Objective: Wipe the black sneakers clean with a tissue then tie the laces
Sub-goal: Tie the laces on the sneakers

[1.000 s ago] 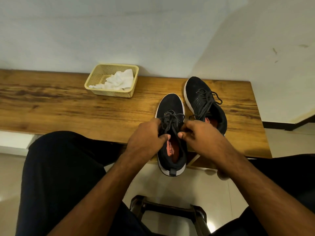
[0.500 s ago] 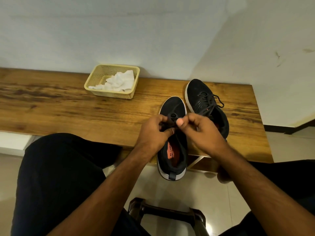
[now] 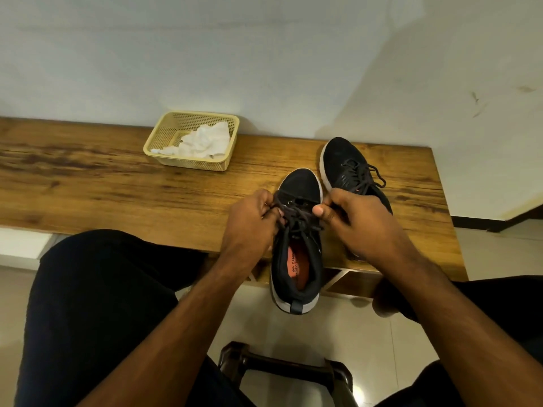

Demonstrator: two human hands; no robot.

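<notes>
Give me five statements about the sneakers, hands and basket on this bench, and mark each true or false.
1. Both hands hold laces of the near sneaker. True: left hand and right hand pinch the laces.
2. The near sneaker's heel overhangs the bench edge. True.
3. The basket is empty. False: white tissue lies in it.
4. The far sneaker lies on the floor. False: it sits on the bench.
5. A hand holds a tissue. False: both hold only laces.
</notes>
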